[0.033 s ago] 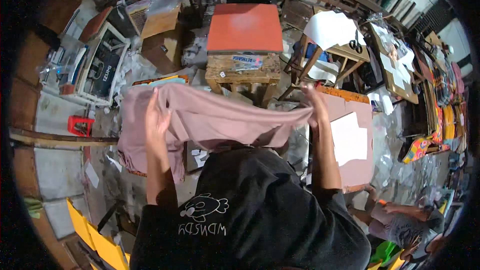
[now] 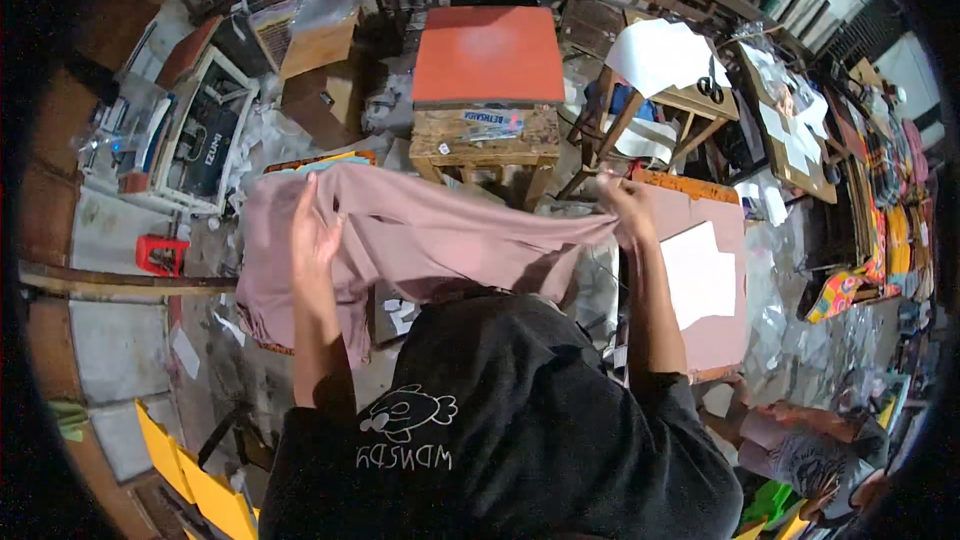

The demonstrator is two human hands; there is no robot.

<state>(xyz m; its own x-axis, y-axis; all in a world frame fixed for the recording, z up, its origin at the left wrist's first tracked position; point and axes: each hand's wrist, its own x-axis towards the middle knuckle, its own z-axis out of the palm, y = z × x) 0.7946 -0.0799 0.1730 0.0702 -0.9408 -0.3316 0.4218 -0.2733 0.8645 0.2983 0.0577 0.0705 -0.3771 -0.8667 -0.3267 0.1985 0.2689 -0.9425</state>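
Note:
A dusty-pink cloth stretches in loose folds across the space in front of my body. My left hand lies against its left part, fingers stretched out and thumb apart. At the cloth's right end, my right hand pinches a gathered corner between bent fingers, slightly blurred. Beneath my left hand, a heap of the same pink fabric drapes over a low support and hangs at its near edge. To the right of my right hand, white paper pieces lie on a pink-covered board.
An orange-red topped wooden stool stands ahead. Scissors rest by white sheets on a table at right. A cabinet and red plastic stool are left. Another person sits at lower right. Scraps litter the floor.
My right hand has shifted slightly left and turned a little, its corner moving with it. The cloth's middle has spread and sags more. My left hand stays in place.

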